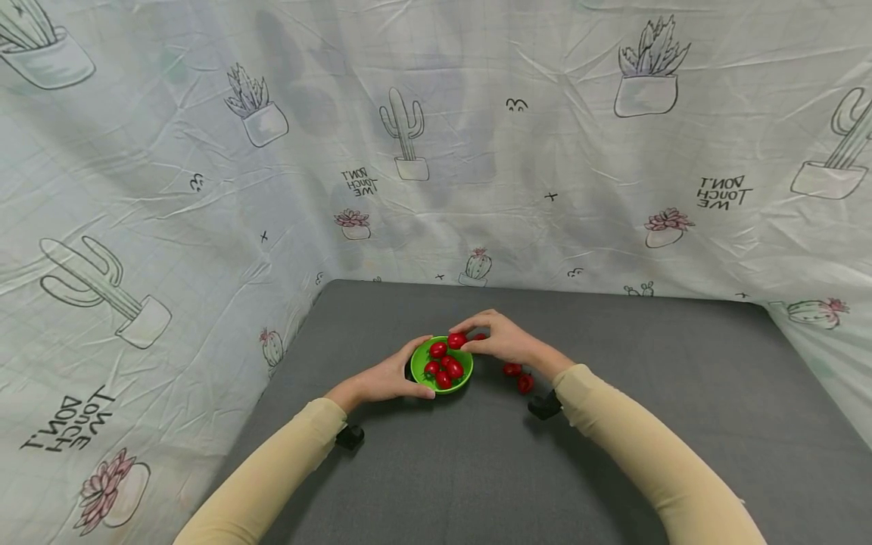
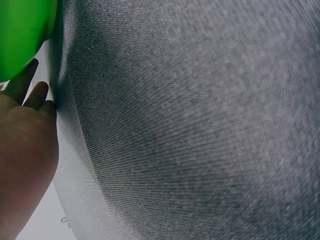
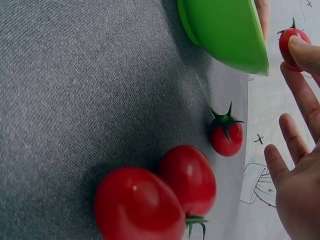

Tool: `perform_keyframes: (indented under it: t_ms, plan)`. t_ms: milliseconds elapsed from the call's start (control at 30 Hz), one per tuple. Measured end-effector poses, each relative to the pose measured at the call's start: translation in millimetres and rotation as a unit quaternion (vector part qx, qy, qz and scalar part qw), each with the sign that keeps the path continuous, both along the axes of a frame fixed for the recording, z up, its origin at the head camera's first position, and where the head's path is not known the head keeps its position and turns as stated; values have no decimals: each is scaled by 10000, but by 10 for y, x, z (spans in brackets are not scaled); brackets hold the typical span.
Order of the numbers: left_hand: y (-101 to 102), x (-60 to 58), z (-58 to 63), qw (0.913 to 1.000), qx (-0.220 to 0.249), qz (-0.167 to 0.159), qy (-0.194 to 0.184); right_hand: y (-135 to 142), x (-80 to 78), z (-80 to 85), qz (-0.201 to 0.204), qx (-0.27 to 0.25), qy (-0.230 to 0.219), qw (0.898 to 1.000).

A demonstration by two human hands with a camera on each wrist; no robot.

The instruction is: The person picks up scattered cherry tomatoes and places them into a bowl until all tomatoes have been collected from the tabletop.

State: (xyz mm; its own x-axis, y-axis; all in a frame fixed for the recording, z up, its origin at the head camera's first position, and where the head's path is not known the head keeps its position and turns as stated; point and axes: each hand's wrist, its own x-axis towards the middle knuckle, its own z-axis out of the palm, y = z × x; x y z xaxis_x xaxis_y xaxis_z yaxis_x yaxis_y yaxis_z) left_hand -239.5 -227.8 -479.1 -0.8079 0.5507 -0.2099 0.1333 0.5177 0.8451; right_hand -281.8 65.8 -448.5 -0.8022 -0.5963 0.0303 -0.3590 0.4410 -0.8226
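Note:
A small green bowl with several red cherry tomatoes in it stands on the dark grey table. Spread around its left side, my left hand holds the bowl, thumb at the near rim and fingers at the far side. My right hand pinches one cherry tomato between thumb and finger, just above the bowl's far right rim. In the right wrist view that tomato has a green stem end, and the other fingers stay loosely extended.
Three more tomatoes lie on the table right of the bowl: one small tomato beyond, and two nearer ones, a left tomato and a right tomato, under the right forearm. A white cloth printed with cacti hangs behind and at the left.

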Motion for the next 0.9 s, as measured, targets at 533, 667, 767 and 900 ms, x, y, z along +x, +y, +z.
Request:
perform_keyframes:
  t_ms: [533, 667, 767, 900]
  plan:
    - [3, -1, -8, 10000, 55, -9, -7, -15, -1, -44, 64, 18, -20, 10000]
    - [2, -4, -14, 10000, 60, 1, -17, 4, 2, -35, 36, -47, -26, 10000]
    - [1, 0, -9, 10000, 81, 10, -28, 19, 5, -30, -2, -76, -48, 10000]
    - [-2, -1, -12, 10000, 76, 4, -13, 39, 15, -23, -25, -90, -66, 9999]
